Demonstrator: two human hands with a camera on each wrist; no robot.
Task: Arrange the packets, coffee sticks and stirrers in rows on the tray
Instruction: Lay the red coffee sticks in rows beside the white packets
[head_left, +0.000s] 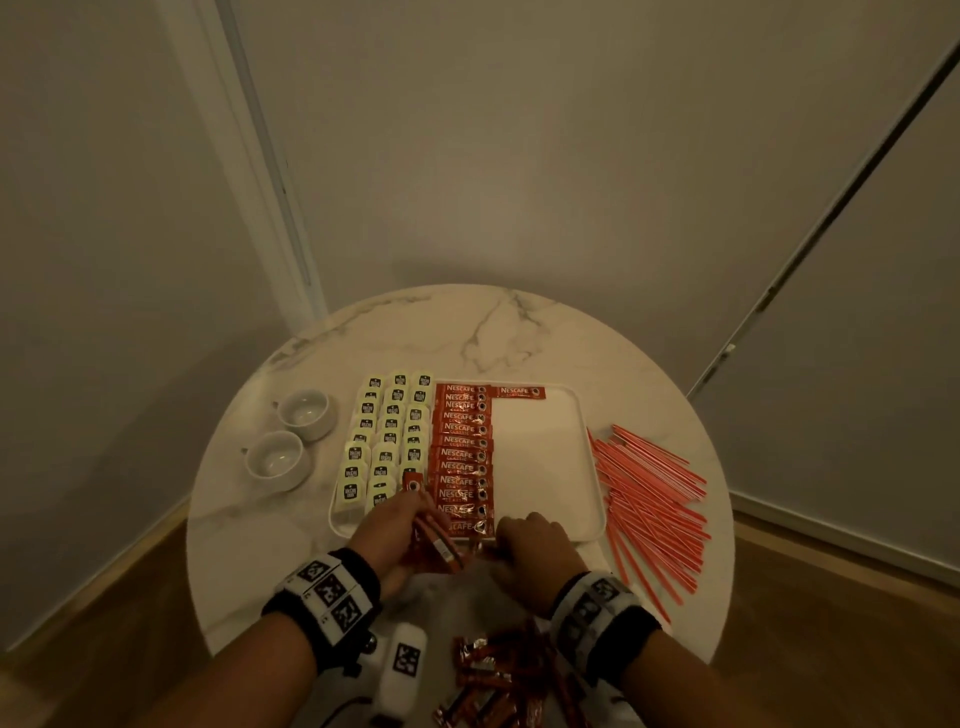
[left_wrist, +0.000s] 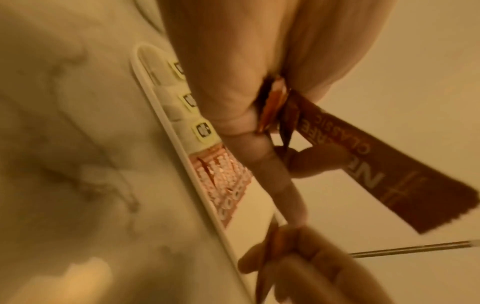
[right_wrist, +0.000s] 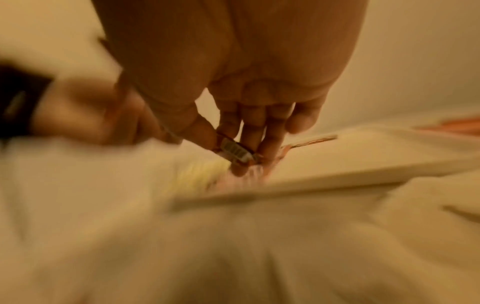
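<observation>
Nescafé sticks (head_left: 436, 540) bunched in my left hand (head_left: 387, 535) at tray's (head_left: 582, 415) near edge; my right hand (head_left: 535, 551) pinches one stick's end. Red column fills tray's middle, yellow-green packets (head_left: 387, 441) left side; stirrers (head_left: 649, 499) off right edge on marble table (head_left: 493, 332).

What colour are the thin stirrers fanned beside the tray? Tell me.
The thin stirrers are red-orange, clearest in the head view.
</observation>
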